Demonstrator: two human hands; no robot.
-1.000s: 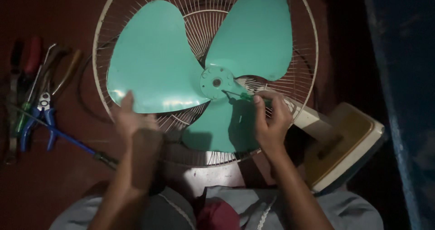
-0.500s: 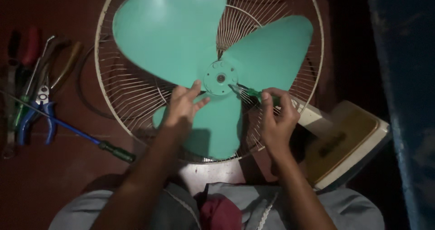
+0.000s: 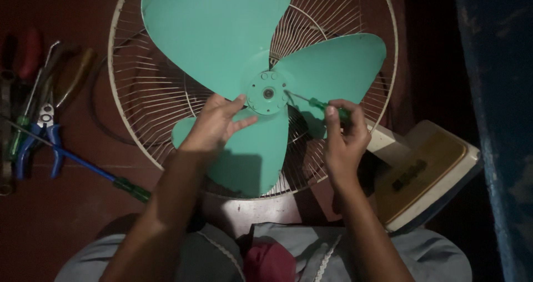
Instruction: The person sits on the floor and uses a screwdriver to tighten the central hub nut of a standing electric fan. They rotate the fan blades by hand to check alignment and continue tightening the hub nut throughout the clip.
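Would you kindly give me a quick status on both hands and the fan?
Left hand steadying the green fan blade beside the hub. Right hand holding a green screwdriver, tip at the hub. Nothing in the way.

The floor (image 3: 66, 226) is a dark reddish-brown surface, smooth and dimly lit, with the brightest light falling near the centre of the scene and the edges sinking into shadow. Along the right side runs a blue painted surface (image 3: 494, 93), worn and chipped in places, perhaps a wall or door. Between it and the lit area lies a strip of deep black shadow.
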